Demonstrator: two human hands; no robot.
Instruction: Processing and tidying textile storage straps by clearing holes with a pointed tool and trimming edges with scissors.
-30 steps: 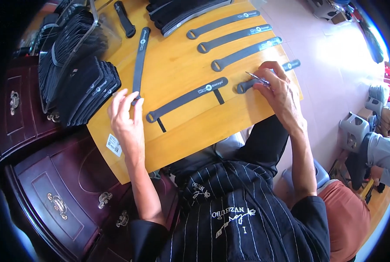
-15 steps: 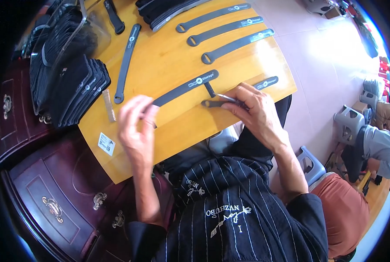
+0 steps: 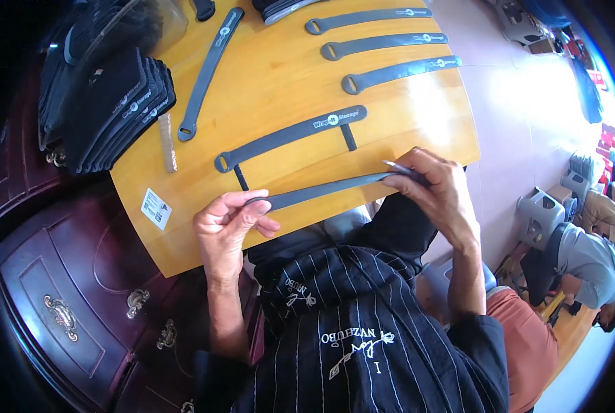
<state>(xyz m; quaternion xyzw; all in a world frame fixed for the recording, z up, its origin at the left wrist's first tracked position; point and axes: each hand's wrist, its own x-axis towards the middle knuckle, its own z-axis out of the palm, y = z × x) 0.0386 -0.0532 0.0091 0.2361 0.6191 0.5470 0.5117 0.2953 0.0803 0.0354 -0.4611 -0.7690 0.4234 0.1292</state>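
Note:
A dark grey strap (image 3: 328, 191) is stretched between my two hands, just above the table's near edge. My left hand (image 3: 226, 230) pinches its left end between thumb and fingers. My right hand (image 3: 442, 196) grips the other end, along with a slim, pointed metal tool (image 3: 397, 166) whose tip pokes out past the fingers. Just beyond, a similar strap (image 3: 280, 141) with a slotted end and pale lettering lies on the table. Two short black strips, a left one (image 3: 241, 179) and a right one (image 3: 349, 138), stick out from its near edge.
On the yellow wooden table (image 3: 273, 82), several more straps (image 3: 390, 47) lie at the far right, and one (image 3: 211, 76) slants at the left. Stacked black straps (image 3: 132, 113) stand at the left edge. A dark red drawer cabinet (image 3: 80, 303) adjoins. A person (image 3: 583, 265) sits at the right.
Both hands have come together on the nearer strap, which is lifted off the table. My left hand has left the strap beyond. My right hand and tool have moved away from the right black strip.

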